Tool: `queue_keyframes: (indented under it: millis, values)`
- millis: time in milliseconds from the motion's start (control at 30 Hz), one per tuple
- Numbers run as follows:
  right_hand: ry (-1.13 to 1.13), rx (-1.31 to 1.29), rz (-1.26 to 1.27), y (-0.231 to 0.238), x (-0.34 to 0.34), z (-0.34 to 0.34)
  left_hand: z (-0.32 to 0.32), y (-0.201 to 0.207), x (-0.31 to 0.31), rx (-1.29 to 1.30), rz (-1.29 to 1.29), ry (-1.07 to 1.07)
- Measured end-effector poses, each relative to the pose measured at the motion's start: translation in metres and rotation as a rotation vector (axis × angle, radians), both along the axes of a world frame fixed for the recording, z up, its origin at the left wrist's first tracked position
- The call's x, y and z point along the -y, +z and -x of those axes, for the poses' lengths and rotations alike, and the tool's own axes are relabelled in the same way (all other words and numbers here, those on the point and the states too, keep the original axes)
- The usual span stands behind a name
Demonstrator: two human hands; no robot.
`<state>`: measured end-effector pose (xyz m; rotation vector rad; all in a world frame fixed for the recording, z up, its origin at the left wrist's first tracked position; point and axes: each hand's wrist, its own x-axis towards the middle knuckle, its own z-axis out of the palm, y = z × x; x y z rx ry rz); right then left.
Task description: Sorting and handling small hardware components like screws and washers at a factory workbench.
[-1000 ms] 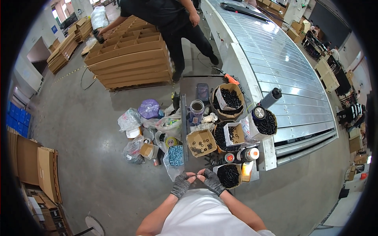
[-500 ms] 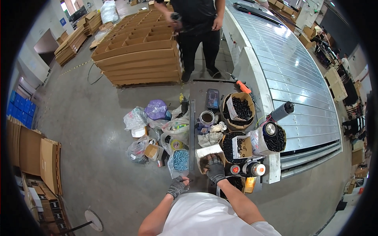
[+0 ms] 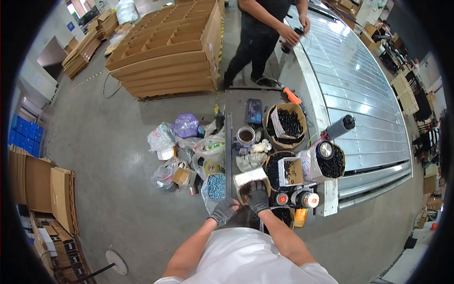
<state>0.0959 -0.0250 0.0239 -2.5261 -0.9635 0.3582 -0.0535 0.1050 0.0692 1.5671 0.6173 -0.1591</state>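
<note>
My right hand (image 3: 257,198), in a dark grey glove, reaches into a white open box (image 3: 250,177). Its fingers stretch down inside, and the tips are partly hidden. To its left my left hand (image 3: 224,211), in a grey glove with bare fingertips, has thumb and fingers pinched together near the lower end of a long metal bar (image 3: 229,156). Whatever is in that pinch is too small to make out. Just beyond the left hand lies a plastic bag of blue-grey screws (image 3: 216,186). Two flasks with orange-marked lids, one of them a thermos (image 3: 309,199), stand right of the box.
Containers of black parts (image 3: 289,122) and a small carton of rings (image 3: 293,171) stand at right, beside a roller conveyor (image 3: 364,113). Plastic bags (image 3: 161,139) lie left of the bar. A co-worker (image 3: 265,38) holds a dark part near the conveyor, beside stacked cardboard (image 3: 163,71).
My left hand has moved slightly right and up toward the bar's end. The right hand sits deeper in the box. The co-worker has turned to the conveyor, both hands on the dark part.
</note>
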Motion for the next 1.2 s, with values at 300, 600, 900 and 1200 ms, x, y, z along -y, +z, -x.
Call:
queue_keyframes:
  millis: [300,600,900,1200]
  values:
    - [0.134,0.021,0.156,0.001,-0.033,-0.007,-0.026,-0.03,0.018,-0.028,-0.438,-0.178]
    - [0.396,-0.166,0.099,0.004,-0.045,-0.015,-0.02,-0.015,0.013,-0.022,-0.35,-0.127]
    - [-0.003,-0.366,-0.181,-0.016,-0.02,-0.044,-0.024,-0.027,0.017,0.058,-0.374,-0.128]
    - [-0.324,-1.522,-0.919,0.083,0.022,-0.034,0.014,-0.01,0.009,-0.057,-0.039,0.049]
